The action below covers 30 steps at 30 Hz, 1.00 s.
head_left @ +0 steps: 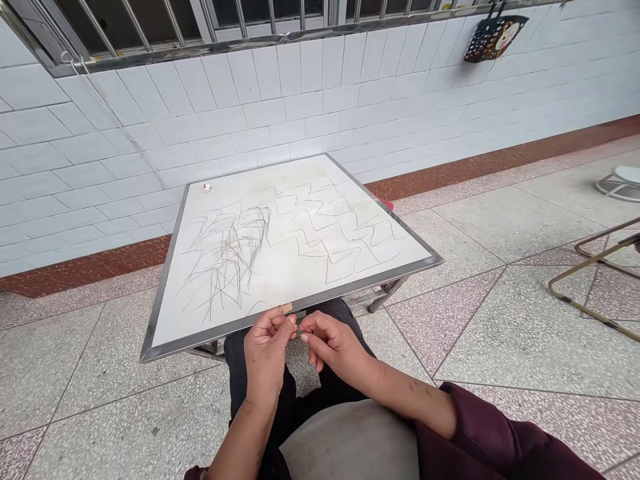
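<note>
Just past the table's front edge, above my lap, my left hand (pixel 270 343) and my right hand (pixel 333 343) meet with fingers pinched together. Between their fingertips is a tiny dark greenish piece (pixel 299 332), too small to make out well. A thin dark wire curves from my left hand onto the table. On the white tabletop (pixel 280 280), many straight and crossing thin wires (pixel 230 247) lie at the left, and bent zigzag wires (pixel 340 233) spread over the right. A small tan piece (pixel 286 308) sits at the front edge by my left fingers.
A small white and red object (pixel 207 189) sits at the table's back left corner. Behind the table is a tiled wall (pixel 300 107) with a barred window. A patterned bag (pixel 495 39) hangs at upper right. A metal-framed chair (pixel 595 293) and a round stool (pixel 623 183) stand at right.
</note>
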Available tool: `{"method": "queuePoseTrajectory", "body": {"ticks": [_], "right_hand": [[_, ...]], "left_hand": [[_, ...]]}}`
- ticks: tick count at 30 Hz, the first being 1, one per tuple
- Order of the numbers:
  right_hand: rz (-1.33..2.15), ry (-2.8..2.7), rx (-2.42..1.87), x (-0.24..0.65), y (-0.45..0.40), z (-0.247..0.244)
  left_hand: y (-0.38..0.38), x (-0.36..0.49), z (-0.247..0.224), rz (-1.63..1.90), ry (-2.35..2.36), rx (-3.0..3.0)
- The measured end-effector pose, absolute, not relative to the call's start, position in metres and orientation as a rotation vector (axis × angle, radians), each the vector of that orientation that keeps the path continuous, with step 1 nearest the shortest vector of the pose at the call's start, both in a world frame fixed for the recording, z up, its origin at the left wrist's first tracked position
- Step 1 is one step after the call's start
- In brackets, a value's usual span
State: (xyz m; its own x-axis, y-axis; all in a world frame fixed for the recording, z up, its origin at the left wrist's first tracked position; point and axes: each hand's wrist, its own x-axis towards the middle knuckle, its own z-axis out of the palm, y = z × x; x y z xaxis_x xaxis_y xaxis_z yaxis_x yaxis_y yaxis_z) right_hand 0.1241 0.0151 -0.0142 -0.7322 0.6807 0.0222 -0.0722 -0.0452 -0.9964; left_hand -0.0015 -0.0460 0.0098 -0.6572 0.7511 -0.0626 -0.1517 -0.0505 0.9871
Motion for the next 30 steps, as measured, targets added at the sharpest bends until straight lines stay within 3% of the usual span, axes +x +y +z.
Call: {"method": "queuePoseTrajectory", "body": {"ticks": [3,11,18,30], "right_hand": [[1.747,-1.747,-0.65,0.1238,0.0141,-0.0151],[1.98,-1.646,-0.614,0.1248,0.0173,-0.0166],[1.386,-2.038,-0.606,0.1287,0.0155,-0.0197],[1.108,-2.208,-0.518,0.1297,0.0195,-0.0171]], "left_hand": [[-0.0451,-0.0009,0.0113,1.757,1.579,0.615],[-0.0467,-0.0015,0.0103,1.729,1.565,0.668],[-0.0449,-0.0025,0.004,1.746,1.59,0.621],[-0.0459,-0.0019,0.0086,1.703,1.71,0.654]]}}
